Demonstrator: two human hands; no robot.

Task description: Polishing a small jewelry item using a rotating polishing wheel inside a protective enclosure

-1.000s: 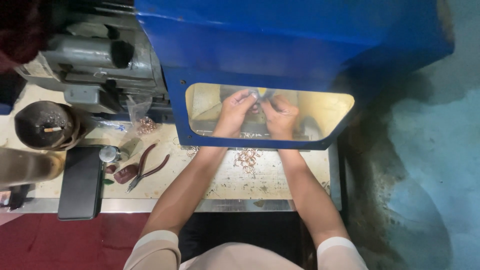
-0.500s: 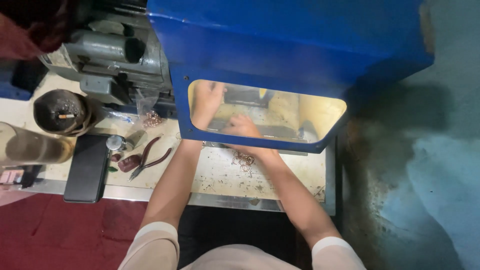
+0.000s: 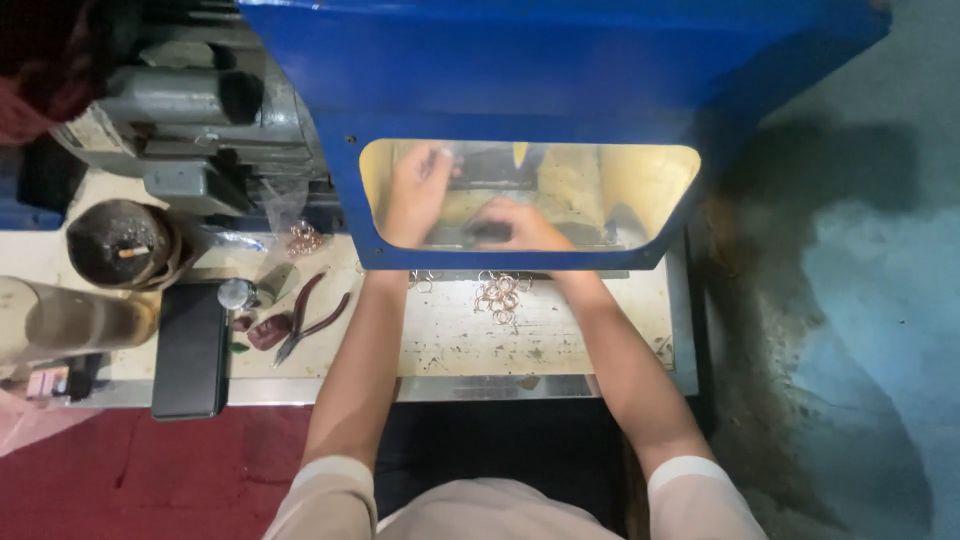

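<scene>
Blue metal hood point(image 3: 520, 70) covers our work, and we see both hands through its clear window point(image 3: 640, 190). Our left hand point(image 3: 415, 195) is raised with curled fingers; what it holds, if anything, is blurred, so we cannot tell. Our right hand point(image 3: 520, 228) lies lower, seemingly closed over a dark part point(image 3: 487, 233). Copper rings point(image 3: 498, 294) lie heaped on the bench point(image 3: 560, 340) just below; pliers point(image 3: 310, 318) rest to the left.
</scene>
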